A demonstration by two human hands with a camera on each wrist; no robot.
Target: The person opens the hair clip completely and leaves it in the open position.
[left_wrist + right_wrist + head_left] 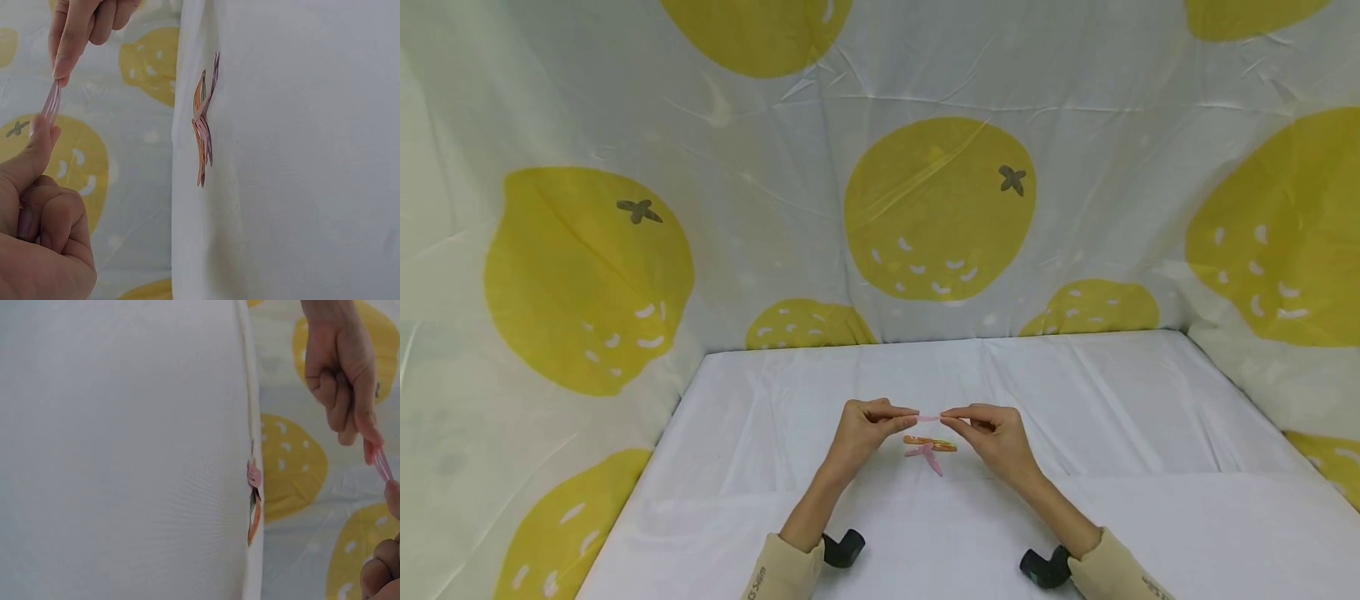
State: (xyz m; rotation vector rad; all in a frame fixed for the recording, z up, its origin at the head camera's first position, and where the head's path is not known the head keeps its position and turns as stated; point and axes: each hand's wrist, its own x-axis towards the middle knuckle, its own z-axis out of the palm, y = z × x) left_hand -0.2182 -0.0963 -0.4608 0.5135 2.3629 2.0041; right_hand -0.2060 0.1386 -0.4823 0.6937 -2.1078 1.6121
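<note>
A small pink strip (928, 417) is stretched between both hands above the table. My left hand (868, 433) pinches its left end between thumb and fingertips, and my right hand (1000, 437) pinches the other end the same way. The wrist views show this pink piece (52, 103) (382, 464) with lengthwise lines, one end in each hand's fingertips. Just below the hands in the head view, an orange and green piece (917, 440) lies on the cloth, with pink pieces (931, 458) against it. In the left wrist view this small pile (201, 119) looks thin and crossed.
A white cloth (760, 467) covers the table. Behind it and at the sides hangs a pale curtain (760, 200) printed with yellow lemons. Black devices (844, 549) (1046, 568) sit at both wrists, beside beige sleeves.
</note>
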